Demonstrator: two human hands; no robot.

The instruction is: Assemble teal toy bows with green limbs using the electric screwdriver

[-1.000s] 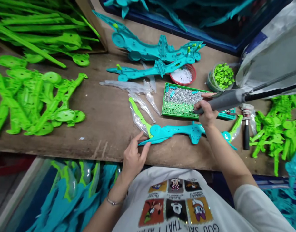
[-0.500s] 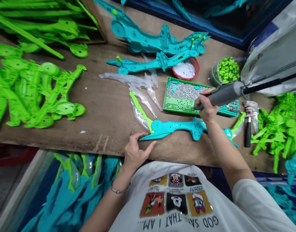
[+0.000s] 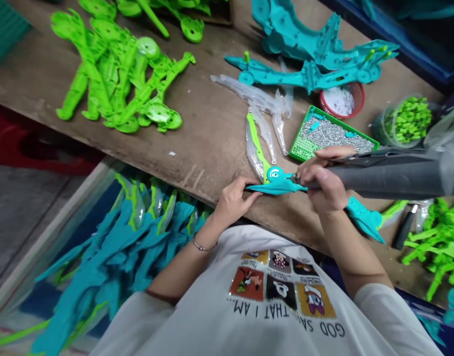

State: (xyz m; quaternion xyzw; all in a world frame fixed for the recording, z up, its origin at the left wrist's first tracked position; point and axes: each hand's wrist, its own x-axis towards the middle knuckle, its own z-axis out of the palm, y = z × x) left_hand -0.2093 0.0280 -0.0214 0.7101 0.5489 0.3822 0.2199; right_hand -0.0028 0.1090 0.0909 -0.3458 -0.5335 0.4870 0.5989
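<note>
A long turquoise plastic part (image 3: 281, 186) lies along the table's near edge. My left hand (image 3: 232, 201) has its thumb and fingers around the part's pointed left end. My right hand (image 3: 325, 180) is wrapped round a grey electric screwdriver (image 3: 390, 173), whose tip is close to the part, just right of its round disc; whether it touches a screw I cannot make out. Hand and tool hide the part's middle. A lime-green piece with a clear plastic blade (image 3: 255, 148) sticks out beyond the left disc, and another green piece (image 3: 392, 213) shows at the right end.
A green basket of screws (image 3: 323, 131) stands behind the tool, near a red basket (image 3: 356, 99) and a tub of green bits (image 3: 410, 121). Lime-green parts (image 3: 115, 74) are heaped at left. A black-handled hammer (image 3: 405, 227) lies at right. Turquoise assemblies (image 3: 119, 237) fill a bin below.
The screwdriver has come from over the screw basket to the turquoise part's left disc. My left hand has closed around the part's left end. The view has shifted left and turned.
</note>
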